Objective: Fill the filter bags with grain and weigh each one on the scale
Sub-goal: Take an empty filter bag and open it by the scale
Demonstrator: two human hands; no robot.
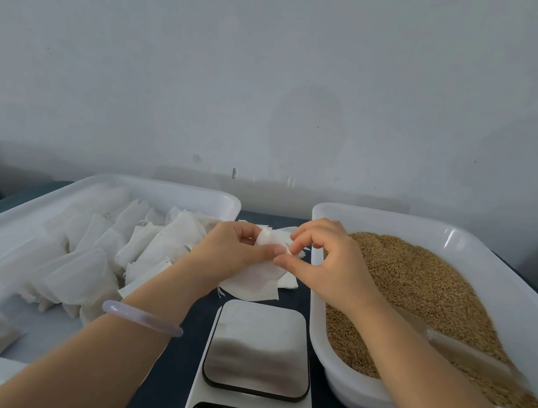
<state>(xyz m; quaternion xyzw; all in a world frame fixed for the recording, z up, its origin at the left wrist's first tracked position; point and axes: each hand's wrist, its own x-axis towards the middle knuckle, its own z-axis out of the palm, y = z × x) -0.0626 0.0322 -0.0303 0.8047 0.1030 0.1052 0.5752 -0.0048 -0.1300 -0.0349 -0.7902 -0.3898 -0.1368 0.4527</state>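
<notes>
Filter bag point(254, 281) hangs between left hand point(232, 251) and right hand point(330, 262), both pinching its top.

filter bags point(88, 247) white | grain point(421, 287) golden brown | trays point(166, 188) white | scale point(259, 351) white, silver top, black panel | table point(184, 365) dark blue | bracelet point(141, 316) pale purple | wall point(277, 84) grey

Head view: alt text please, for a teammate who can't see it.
The left hand and right hand pinch a filter bag just beyond a scale. The bag tray sits on the left, the grain tray with a scoop on the right.
</notes>
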